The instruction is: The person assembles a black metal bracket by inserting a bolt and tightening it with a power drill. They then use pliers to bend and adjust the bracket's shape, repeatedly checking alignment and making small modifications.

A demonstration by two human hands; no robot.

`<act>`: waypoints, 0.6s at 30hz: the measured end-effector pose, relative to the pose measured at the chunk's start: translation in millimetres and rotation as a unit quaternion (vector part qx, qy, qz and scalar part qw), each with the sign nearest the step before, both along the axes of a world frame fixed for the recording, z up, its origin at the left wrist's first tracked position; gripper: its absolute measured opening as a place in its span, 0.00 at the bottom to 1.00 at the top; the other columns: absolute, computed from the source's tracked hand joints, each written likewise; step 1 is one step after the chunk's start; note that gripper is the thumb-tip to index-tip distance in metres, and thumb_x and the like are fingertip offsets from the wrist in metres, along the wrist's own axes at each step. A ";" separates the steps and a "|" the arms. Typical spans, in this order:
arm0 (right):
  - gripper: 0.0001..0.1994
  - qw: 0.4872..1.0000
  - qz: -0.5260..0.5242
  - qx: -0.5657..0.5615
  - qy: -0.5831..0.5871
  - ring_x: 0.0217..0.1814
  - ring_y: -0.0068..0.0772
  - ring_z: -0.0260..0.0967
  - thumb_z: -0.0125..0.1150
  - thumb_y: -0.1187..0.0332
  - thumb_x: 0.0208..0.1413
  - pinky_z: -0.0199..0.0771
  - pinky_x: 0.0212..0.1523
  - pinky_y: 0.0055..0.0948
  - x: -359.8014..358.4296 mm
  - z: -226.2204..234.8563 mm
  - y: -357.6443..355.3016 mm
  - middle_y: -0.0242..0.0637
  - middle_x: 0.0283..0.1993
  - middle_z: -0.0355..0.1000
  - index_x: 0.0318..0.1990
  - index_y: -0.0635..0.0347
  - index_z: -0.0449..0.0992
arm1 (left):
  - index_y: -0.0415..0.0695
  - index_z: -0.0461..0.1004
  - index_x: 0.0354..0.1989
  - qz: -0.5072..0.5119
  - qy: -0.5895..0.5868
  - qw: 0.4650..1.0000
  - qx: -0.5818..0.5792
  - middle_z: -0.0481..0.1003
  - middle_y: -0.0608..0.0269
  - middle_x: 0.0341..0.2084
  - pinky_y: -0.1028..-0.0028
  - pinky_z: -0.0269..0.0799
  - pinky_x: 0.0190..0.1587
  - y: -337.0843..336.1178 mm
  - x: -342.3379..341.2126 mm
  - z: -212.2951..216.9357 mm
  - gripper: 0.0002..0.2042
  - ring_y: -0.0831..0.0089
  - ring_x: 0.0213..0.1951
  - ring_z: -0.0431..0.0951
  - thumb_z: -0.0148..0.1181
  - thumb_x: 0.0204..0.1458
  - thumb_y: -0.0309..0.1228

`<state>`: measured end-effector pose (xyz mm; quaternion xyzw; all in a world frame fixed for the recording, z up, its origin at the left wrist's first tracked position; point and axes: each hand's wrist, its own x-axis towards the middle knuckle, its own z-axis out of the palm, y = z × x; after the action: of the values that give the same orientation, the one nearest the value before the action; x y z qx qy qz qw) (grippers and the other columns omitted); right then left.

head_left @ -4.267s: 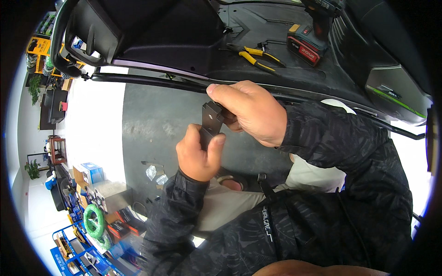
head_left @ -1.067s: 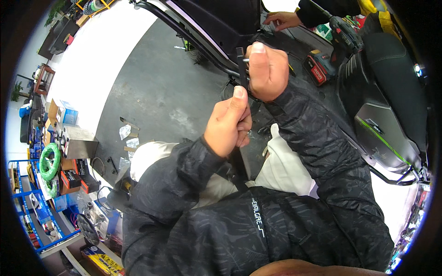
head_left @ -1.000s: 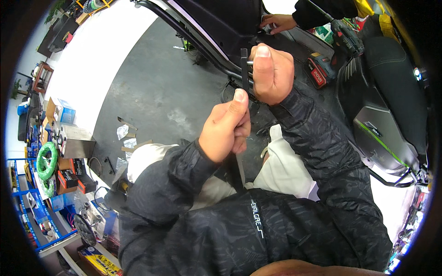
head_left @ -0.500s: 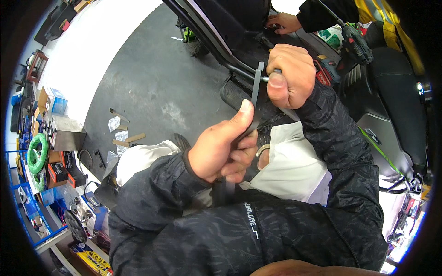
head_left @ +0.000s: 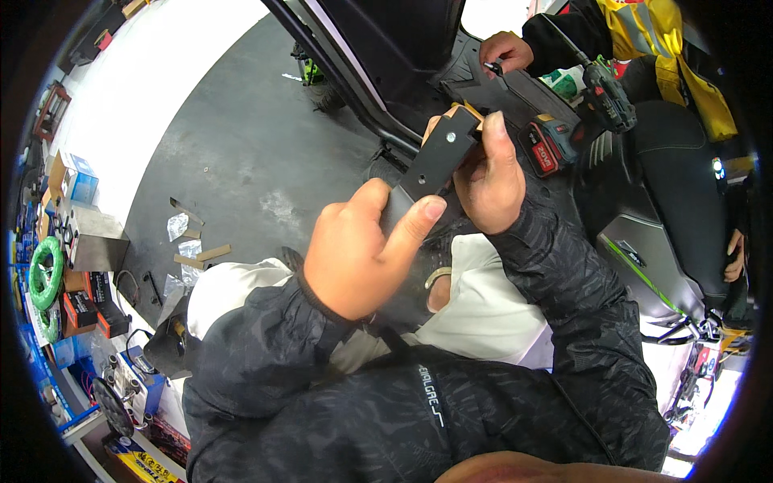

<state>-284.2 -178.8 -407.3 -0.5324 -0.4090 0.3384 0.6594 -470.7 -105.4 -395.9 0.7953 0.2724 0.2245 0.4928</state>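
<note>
A flat black metal bracket (head_left: 411,183), with a bright bolt head near its far end and a small hole lower down, is held tilted before me. My left hand (head_left: 358,249) grips its near part, thumb along the right edge. Around the far end curls my right hand (head_left: 493,185); its thumb points up and its fingertips show past the bracket's left edge. A yellow-orange piece (head_left: 469,109) peeks out behind that end; its kind is hidden.
Beyond stands a vehicle with a black seat (head_left: 676,153). A red-and-black battery (head_left: 551,145) and a cordless drill (head_left: 608,97) are near it. Another person's hand (head_left: 507,52) holds a small black piece. Scraps (head_left: 193,245) lie on the floor; a shelf (head_left: 60,394) stands left.
The bracket has turned from edge-on to showing its broad face. My right hand has opened from a fist around a metal-tipped tool and come onto the bracket. The other person's hand has lifted slightly.
</note>
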 end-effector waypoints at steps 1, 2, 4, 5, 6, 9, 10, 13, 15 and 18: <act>0.36 1.000 0.020 0.014 -0.002 0.31 0.20 0.63 0.32 0.36 0.75 0.62 0.32 0.25 2.0 1.1 -0.1 0.30 0.32 0.73 0.44 0.61 0.77 | 0.35 0.69 0.27 -0.006 0.002 1.000 0.013 0.71 0.46 0.13 0.59 0.69 0.22 0.2 -1.2 0.8 0.26 0.47 0.17 0.76 0.69 0.62 0.48; 0.36 0.999 0.040 0.003 0.019 0.33 0.23 0.65 0.32 0.35 0.75 0.63 0.35 0.27 4.0 2.6 0.0 0.32 0.34 0.73 0.44 0.61 0.76 | 0.35 0.69 0.28 -0.012 0.004 1.000 0.026 0.71 0.46 0.13 0.59 0.69 0.22 -0.2 -2.0 1.3 0.26 0.47 0.17 0.76 0.69 0.62 0.47; 0.35 0.996 0.049 -0.039 0.064 0.38 0.30 0.68 0.32 0.35 0.74 0.65 0.41 0.31 6.2 6.7 0.8 0.37 0.38 0.74 0.45 0.60 0.75 | 0.36 0.68 0.28 -0.007 -0.003 0.999 0.044 0.71 0.46 0.14 0.58 0.69 0.22 -1.1 -2.2 0.8 0.24 0.46 0.17 0.76 0.71 0.61 0.45; 0.35 0.992 0.067 -0.053 0.096 0.35 0.30 0.66 0.35 0.34 0.73 0.64 0.38 0.31 5.9 9.0 0.0 0.36 0.36 0.73 0.44 0.60 0.75 | 0.36 0.68 0.28 -0.001 -0.014 0.999 0.047 0.71 0.45 0.14 0.58 0.69 0.22 -0.7 -1.6 -0.3 0.24 0.45 0.17 0.76 0.71 0.61 0.44; 0.35 0.985 0.058 -0.087 0.137 0.32 0.29 0.65 0.37 0.33 0.72 0.63 0.35 0.31 4.5 11.2 -0.7 0.35 0.35 0.73 0.43 0.59 0.75 | 0.36 0.68 0.28 0.002 -0.023 0.999 0.050 0.71 0.45 0.14 0.58 0.69 0.22 0.0 -0.8 -2.0 0.24 0.45 0.17 0.75 0.71 0.61 0.44; 0.31 0.932 0.116 -0.145 0.310 0.21 0.26 0.58 0.46 0.38 0.73 0.56 0.25 0.28 8.7 18.6 3.2 0.33 0.24 0.68 0.32 0.59 0.75 | 0.38 0.67 0.29 0.006 0.021 0.990 0.142 0.72 0.44 0.16 0.56 0.70 0.23 11.7 -3.8 -6.6 0.23 0.41 0.21 0.76 0.73 0.59 0.43; 0.29 0.920 0.132 -0.151 0.336 0.19 0.25 0.55 0.48 0.42 0.74 0.54 0.23 0.27 10.6 21.1 2.3 0.33 0.22 0.67 0.30 0.59 0.75 | 0.38 0.67 0.29 -0.002 0.037 0.980 0.194 0.72 0.44 0.18 0.55 0.70 0.24 17.3 -5.7 -8.1 0.23 0.40 0.22 0.76 0.73 0.58 0.44; 0.26 0.877 0.219 -0.237 0.357 0.18 0.18 0.51 0.55 0.46 0.73 0.50 0.19 0.23 13.1 20.2 3.6 0.25 0.21 0.59 0.25 0.52 0.66 | 0.39 0.67 0.30 -0.024 0.056 0.967 0.249 0.74 0.46 0.21 0.55 0.72 0.25 26.0 -11.6 -13.2 0.24 0.40 0.24 0.78 0.74 0.56 0.45; 0.27 0.864 0.250 -0.266 0.346 0.15 0.16 0.45 0.53 0.47 0.74 0.47 0.17 0.21 12.9 16.5 3.0 0.21 0.18 0.52 0.22 0.49 0.62 | 0.39 0.68 0.30 -0.032 0.079 0.962 0.259 0.75 0.47 0.21 0.56 0.72 0.25 28.1 -14.3 -15.6 0.24 0.42 0.23 0.78 0.75 0.55 0.45; 0.28 0.873 0.250 -0.269 0.320 0.15 0.15 0.45 0.53 0.44 0.73 0.45 0.17 0.22 13.0 10.7 1.9 0.21 0.18 0.50 0.21 0.47 0.60 | 0.38 0.63 0.28 -0.032 0.064 0.973 0.220 0.68 0.49 0.18 0.62 0.64 0.23 25.9 -16.4 -18.0 0.23 0.51 0.18 0.70 0.73 0.58 0.40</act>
<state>-271.2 -176.9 -396.6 -0.4321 -0.1886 0.7406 0.4788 -487.1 -79.5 -413.9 0.9054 0.2212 0.2119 0.2939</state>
